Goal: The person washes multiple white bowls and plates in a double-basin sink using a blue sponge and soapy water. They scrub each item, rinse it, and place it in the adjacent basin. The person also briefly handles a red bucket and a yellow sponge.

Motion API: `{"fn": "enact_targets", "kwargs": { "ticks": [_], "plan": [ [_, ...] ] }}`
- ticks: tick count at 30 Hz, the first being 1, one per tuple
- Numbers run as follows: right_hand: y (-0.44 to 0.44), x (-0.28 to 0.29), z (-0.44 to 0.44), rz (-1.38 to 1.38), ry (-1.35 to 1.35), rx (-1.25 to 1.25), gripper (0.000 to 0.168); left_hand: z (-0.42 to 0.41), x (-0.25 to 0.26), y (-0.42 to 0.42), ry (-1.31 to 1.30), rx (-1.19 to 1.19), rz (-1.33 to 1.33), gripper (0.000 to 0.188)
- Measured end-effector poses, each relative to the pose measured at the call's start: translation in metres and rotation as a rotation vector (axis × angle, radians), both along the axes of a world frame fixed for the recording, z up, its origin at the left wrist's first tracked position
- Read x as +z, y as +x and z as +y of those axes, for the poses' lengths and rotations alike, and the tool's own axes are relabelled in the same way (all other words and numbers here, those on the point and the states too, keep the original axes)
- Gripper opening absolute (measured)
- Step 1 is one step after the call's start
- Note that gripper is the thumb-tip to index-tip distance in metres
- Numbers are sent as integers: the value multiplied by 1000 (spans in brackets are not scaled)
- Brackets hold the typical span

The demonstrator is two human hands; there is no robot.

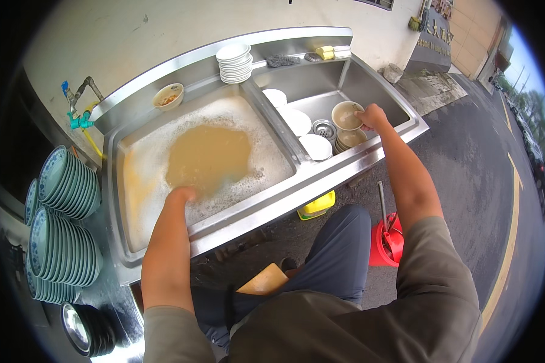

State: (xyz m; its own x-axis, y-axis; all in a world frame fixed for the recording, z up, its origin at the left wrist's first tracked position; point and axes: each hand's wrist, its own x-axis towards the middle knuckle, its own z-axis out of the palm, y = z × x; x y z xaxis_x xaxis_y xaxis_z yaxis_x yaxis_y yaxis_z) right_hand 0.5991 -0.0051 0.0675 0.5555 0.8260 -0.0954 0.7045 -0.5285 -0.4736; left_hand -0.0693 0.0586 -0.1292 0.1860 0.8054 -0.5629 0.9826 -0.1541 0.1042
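Observation:
My right hand (373, 117) grips the rim of a bowl (346, 115) in the right sink basin (377, 81). Beneath it, more bowls (352, 138) are stacked near the basin's front wall. Stacks of white plates (317, 147) stand along the left side of that basin, around the metal drain strainer (324, 129). In the left basin (200, 222), my left hand (185, 194) dips into cloudy brown water (209, 156) ringed with foam. Its fingers are hidden under the surface, so whatever they may touch cannot be seen.
A bowl with food scraps (168, 96), small white dishes (234, 63), a dark scouring pad (283, 61) and sponges (334, 52) sit along the back ledge. Taps (79, 113) and stacked green plates (66, 245) are leftward. Below stand a yellow container (317, 206) and a red bucket (381, 249).

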Motion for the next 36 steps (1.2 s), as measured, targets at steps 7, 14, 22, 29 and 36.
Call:
{"fn": "enact_targets", "kwargs": {
  "ticks": [7,14,22,29,36],
  "plan": [
    [-6,-12,-4,-497,-243,226,25,6,-18,-42,191,36,23,45],
    [-70,7,12,-626,135,362,32,-19,32,-20,257,116,42,42],
    [-361,5,-34,-187,267,1279,50,-41,69,-13,283,184,15,39],
    [-428,-54,-22,-277,-449,1419,58,-46,91,-10,412,339,-46,36],
    [-429,-32,-32,123,-195,1176,45,-41,105,15,679,1029,-1002,35]
  ]
}}
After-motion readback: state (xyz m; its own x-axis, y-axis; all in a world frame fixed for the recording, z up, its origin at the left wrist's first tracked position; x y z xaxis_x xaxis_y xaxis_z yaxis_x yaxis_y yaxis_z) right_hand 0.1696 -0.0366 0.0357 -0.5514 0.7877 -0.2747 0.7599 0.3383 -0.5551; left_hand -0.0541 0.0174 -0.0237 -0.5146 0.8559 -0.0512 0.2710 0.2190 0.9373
